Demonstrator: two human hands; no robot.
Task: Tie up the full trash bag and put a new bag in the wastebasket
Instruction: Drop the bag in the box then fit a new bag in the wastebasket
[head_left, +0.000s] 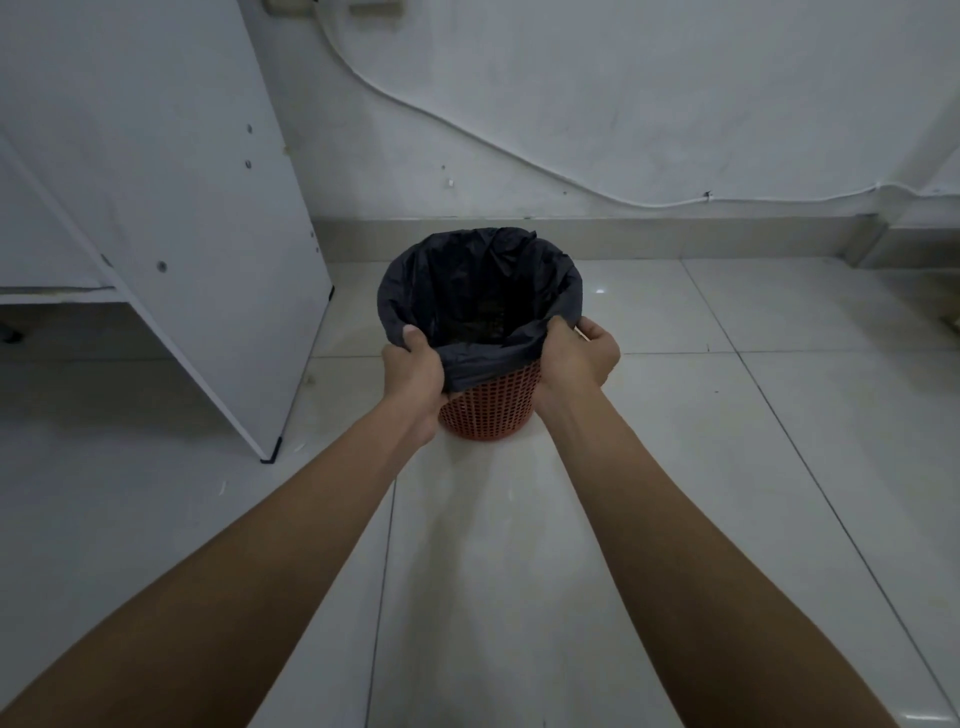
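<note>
My left hand (415, 369) and right hand (574, 358) each grip the near edge of the black trash bag (478, 291), folded over the red mesh wastebasket (488, 405) on the tiled floor (675, 467). I judge I'm fitting or loosening its rim; next, work round the far side.

Place: a plain indoor room, home or office, cannot tell which
Floor: glossy pale tiles (675, 467)
Wall: white, scuffed, a loose cable (467, 130) running across it
Furniture: white panel (171, 208) of a cabinet at left
</note>
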